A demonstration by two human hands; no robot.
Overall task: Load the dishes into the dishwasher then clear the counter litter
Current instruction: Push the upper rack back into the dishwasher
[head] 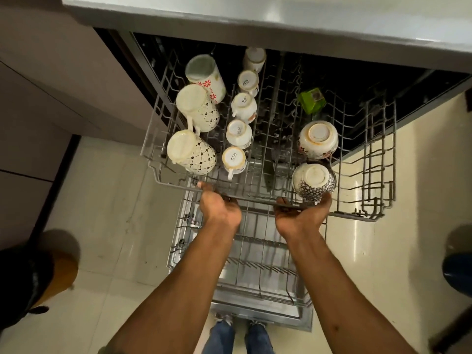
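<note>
The dishwasher's upper rack (367,159) is pulled out below the counter. My left hand (219,208) and my right hand (301,215) both grip its front rail (258,199). On the rack's left stand three upturned mugs: one with red flowers (207,77) and two with a black lattice (198,107) (190,152). Several small white cups (238,134) line the middle row. Two upturned bowls stand on the right, one floral (318,139) and one black-dotted (313,182). A green object (311,99) lies deeper in.
The empty lower rack (255,267) sits out on the open door below my arms. A grey counter edge (255,24) overhangs the top. Cabinet fronts (51,98) line the left. Tiled floor (115,213) lies on both sides; dark objects (459,264) stand at the far left and right edges.
</note>
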